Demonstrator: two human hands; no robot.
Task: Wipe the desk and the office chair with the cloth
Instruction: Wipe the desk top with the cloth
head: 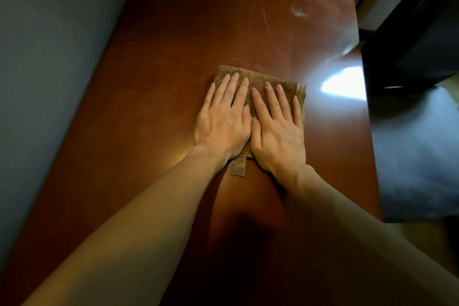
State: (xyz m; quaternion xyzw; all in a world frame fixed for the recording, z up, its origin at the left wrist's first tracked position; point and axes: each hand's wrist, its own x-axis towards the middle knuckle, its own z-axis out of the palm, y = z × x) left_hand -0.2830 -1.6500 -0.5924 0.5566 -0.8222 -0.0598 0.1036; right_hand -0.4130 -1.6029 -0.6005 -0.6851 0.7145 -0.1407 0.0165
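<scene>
Cloth (pixel 260 77), folded into a brown pad, pressed flat on the middle of the desk (pixel 173 32) under both palms. Left hand (pixel 221 122) and right hand (pixel 278 131) side by side, thumbs touching, fingers straight and spread over the fabric, gripping nothing, only bearing down. Sewn label (pixel 237 167) poking out from the near edge between the wrists.

Mid-wipe on the desk, by the look of it, and some way from done. Pale smears (pixel 298 11) and streaks showing on the far right stretch of the top, a thin scratch-like line beside them, a few specks toward the far left. Hard to judge the near half, dark and shadowed by the arms. Hard to judge, too, the strip under the bright glare (pixel 342 84) at the right edge.

Likely left on the desk: the far end at least, with its chalky marks. Left altogether, as far as can be told: the office chair, not clearly in view. Dark bulk (pixel 409 45) beyond the right edge of the desk possibly furniture, too dim to name. Grey-blue wall (pixel 49 57) close along the left side.
</scene>
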